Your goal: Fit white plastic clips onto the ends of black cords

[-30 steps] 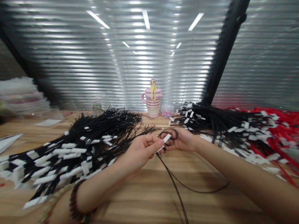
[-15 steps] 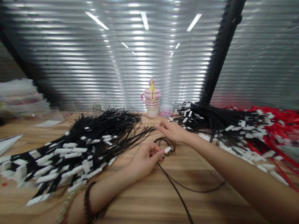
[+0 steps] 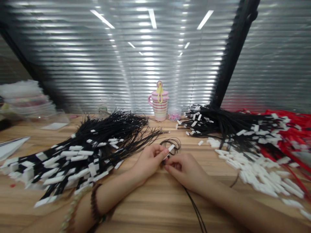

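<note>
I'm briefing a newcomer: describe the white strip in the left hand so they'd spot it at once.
On the wooden table, find the striped cup before the blinds, then come down the picture to the left hand. It pinches a small white strip, looped dark cord showing behind it. Unlike the white pieces heaped at the right, this one is held.

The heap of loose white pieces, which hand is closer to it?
Right. The right hand is to the left of the heap of loose white pieces, with a gap between; the left hand is farther left.
</note>
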The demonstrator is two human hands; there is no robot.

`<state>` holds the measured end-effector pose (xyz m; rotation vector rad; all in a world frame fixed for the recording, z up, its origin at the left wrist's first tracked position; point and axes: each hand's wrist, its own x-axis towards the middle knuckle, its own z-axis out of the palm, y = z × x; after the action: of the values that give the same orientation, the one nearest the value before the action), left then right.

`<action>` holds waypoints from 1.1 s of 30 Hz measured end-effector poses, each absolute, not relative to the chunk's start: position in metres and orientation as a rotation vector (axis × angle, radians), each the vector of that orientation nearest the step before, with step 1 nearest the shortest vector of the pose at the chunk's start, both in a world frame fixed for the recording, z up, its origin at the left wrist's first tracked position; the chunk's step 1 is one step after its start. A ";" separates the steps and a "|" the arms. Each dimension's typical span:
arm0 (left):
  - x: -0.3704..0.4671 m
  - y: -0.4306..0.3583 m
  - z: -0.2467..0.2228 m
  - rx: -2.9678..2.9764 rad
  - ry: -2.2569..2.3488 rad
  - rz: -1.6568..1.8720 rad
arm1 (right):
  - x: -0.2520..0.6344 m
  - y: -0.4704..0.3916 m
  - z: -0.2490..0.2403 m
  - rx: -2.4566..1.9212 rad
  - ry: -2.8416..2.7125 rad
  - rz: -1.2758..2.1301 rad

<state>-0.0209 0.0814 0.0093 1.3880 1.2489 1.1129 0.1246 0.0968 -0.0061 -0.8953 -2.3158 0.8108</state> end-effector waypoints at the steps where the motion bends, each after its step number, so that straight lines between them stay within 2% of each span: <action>1: -0.022 0.081 0.009 1.393 1.246 1.113 | 0.124 0.099 -0.007 -0.893 -2.286 0.904; 4: -0.025 0.082 0.007 1.430 1.271 1.110 | 0.127 0.105 -0.008 -0.881 -2.212 1.108; 10: -0.025 0.084 0.005 1.480 1.273 1.131 | 0.128 0.107 -0.013 -0.896 -2.197 1.153; 13: -0.023 0.083 0.006 1.491 1.266 1.122 | 0.127 0.104 -0.014 -0.973 -2.235 1.007; 19: -0.022 0.081 0.008 1.493 1.293 1.144 | 0.126 0.093 -0.008 -0.889 -2.386 0.431; 33: -0.020 0.083 0.007 1.505 1.397 1.157 | 0.147 0.106 0.021 -0.792 -2.705 0.349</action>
<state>-0.0205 0.0828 0.0067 1.5055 1.3974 1.1572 0.1466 0.1062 0.0207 -0.7916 -2.7046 0.3487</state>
